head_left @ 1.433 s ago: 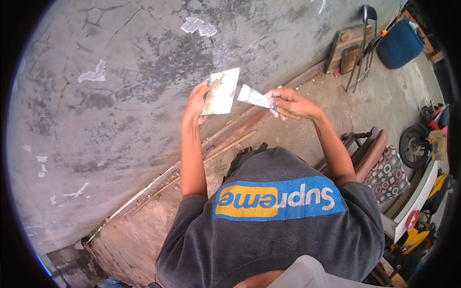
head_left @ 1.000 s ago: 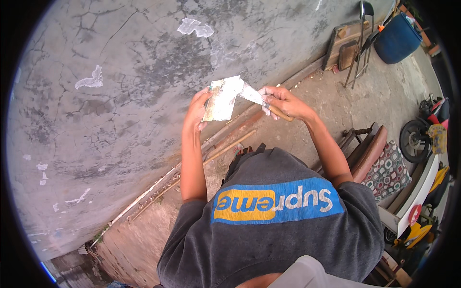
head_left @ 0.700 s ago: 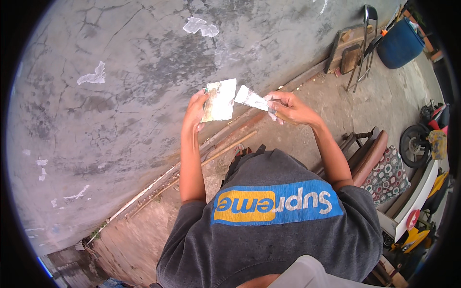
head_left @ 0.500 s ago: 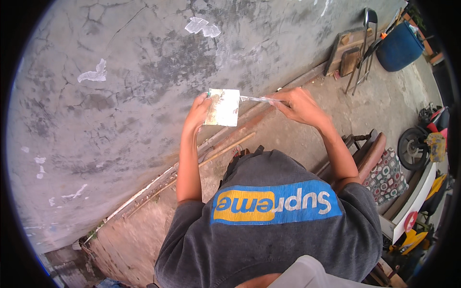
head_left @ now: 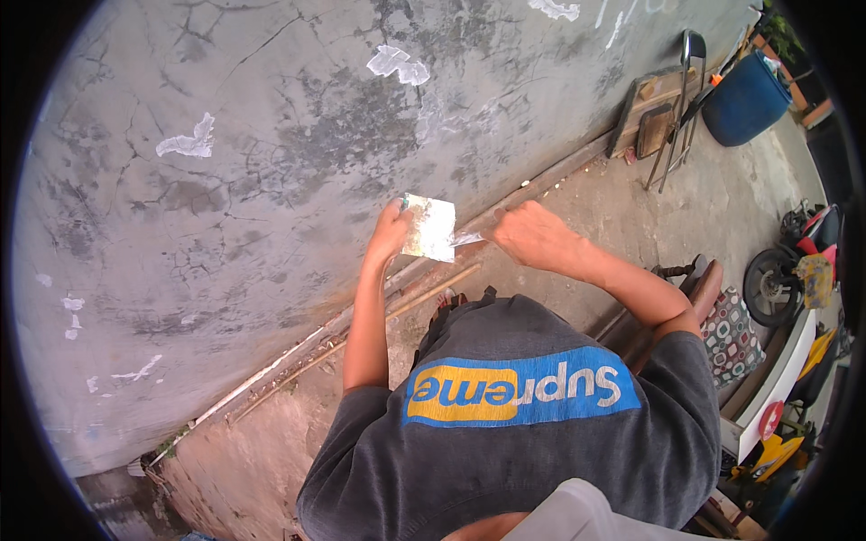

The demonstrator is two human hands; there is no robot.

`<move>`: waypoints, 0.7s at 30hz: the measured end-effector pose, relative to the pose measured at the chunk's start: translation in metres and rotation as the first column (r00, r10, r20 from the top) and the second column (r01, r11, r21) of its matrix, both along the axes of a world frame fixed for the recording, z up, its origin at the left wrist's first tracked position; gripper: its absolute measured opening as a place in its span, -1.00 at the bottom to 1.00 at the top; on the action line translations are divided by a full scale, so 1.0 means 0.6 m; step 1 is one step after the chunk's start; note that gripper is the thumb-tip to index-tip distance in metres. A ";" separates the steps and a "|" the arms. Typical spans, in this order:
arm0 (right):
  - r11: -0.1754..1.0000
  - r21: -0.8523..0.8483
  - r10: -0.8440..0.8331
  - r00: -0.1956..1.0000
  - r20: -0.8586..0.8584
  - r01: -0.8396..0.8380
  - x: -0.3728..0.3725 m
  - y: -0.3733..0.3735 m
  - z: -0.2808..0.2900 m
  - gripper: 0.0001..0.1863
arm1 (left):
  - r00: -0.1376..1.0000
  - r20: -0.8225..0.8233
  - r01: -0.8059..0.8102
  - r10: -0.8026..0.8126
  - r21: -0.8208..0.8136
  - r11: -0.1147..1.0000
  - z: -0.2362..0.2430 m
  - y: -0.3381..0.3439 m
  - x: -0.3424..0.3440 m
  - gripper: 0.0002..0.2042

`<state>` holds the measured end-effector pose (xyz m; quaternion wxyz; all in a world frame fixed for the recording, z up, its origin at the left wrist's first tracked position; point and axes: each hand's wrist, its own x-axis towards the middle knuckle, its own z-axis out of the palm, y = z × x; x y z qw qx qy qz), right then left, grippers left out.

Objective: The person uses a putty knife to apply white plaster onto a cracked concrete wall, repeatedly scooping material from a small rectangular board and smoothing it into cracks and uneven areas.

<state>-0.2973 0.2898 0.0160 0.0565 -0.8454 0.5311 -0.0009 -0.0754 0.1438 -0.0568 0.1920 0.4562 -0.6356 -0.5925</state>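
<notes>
"Cracked grey wall (head_left: 262, 198) with whitish patches (head_left: 400, 66) along the left. What are the hands about?"

"Left hand (head_left: 389, 233) pinches a white plate (head_left: 433, 227) by its left edge, thumb over the face. Right hand (head_left: 536, 236) is curled round a scraper (head_left: 466, 239); only the pale blade shows, and the fingertips are hidden."

"How do the two line up?"

"Plate between the hands, held in the left one, slightly longer up and down than across. Scraper comes in from the right, axis close to level, blade pointing left at the plate's right edge, low down."

"Touching?"

"They meet in view, but I can't tell whether blade presses on plate. The left hand looks nearer the wall."

"Farther out?"

"A thin pole (head_left: 460, 277) on the ground just below the hands, then a folding chair (head_left: 694, 42) up to the right, a blue drum (head_left: 745, 97) beside it."
</notes>
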 end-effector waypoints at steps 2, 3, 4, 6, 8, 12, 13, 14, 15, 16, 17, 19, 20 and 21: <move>0.993 0.093 -0.081 0.981 0.174 0.065 -0.018 -0.010 0.036 -0.79 | 0.989 -0.070 -0.124 0.127 0.056 0.991 0.006 -0.007 0.020 -0.70; 0.985 0.144 -0.128 0.956 0.263 0.092 -0.027 -0.012 0.048 -0.77 | 0.978 -0.100 -0.177 0.185 0.089 0.980 0.012 -0.009 0.032 -0.68; 0.964 0.186 -0.255 0.867 0.429 0.192 -0.041 -0.018 0.046 -0.75 | 0.974 -0.101 -0.191 0.203 0.116 0.975 0.020 -0.014 0.045 -0.60; 0.890 0.310 -0.451 0.556 0.698 0.334 -0.064 -0.037 0.037 -0.69 | 0.966 -0.096 -0.222 0.240 0.169 0.960 0.046 -0.034 0.085 -0.41; 0.875 0.364 -0.429 0.162 0.889 0.319 -0.054 -0.060 0.048 -0.64 | 0.972 -0.073 -0.210 0.224 0.157 0.965 0.065 -0.056 0.132 -0.40; 0.844 0.074 -0.175 0.142 0.974 0.531 -0.033 -0.139 0.043 -0.58 | 0.960 -0.105 -0.258 0.261 0.044 0.965 0.113 -0.104 0.211 -0.53; 0.799 -0.052 -0.114 0.236 0.965 0.599 -0.034 -0.165 0.037 -0.58 | 0.950 -0.103 -0.297 0.295 0.002 0.955 0.123 -0.118 0.227 -0.55; 0.753 -0.141 -0.077 0.299 0.951 0.643 -0.042 -0.187 0.035 -0.56 | 0.958 -0.148 -0.252 0.244 -0.036 0.967 0.133 -0.129 0.239 -0.61; 0.699 -0.232 -0.050 0.370 0.928 0.676 -0.053 -0.207 0.036 -0.54 | 0.961 -0.199 -0.207 0.190 -0.070 0.976 0.140 -0.139 0.247 -0.65; 0.647 -0.320 -0.023 0.438 0.899 0.692 -0.062 -0.230 0.041 -0.52 | 0.959 -0.244 -0.176 0.146 -0.108 0.978 0.148 -0.148 0.257 -0.70; 0.591 -0.417 0.027 0.500 0.865 0.690 -0.070 -0.251 0.049 -0.49 | 0.959 -0.253 -0.165 0.125 -0.143 0.976 0.155 -0.160 0.262 -0.75; 0.486 -0.588 0.097 0.628 0.772 0.647 -0.085 -0.287 0.062 -0.43 | 0.956 -0.274 -0.161 0.106 -0.185 0.969 0.154 -0.168 0.266 -0.82; 0.466 -0.623 0.100 0.662 0.743 0.628 -0.094 -0.303 0.068 -0.41 | 0.955 -0.272 -0.173 0.117 -0.189 0.967 0.157 -0.175 0.262 -0.83; 0.444 -0.654 0.112 0.686 0.719 0.613 -0.100 -0.320 0.069 -0.39 | 0.949 -0.290 -0.186 0.124 -0.198 0.962 0.157 -0.182 0.259 -0.83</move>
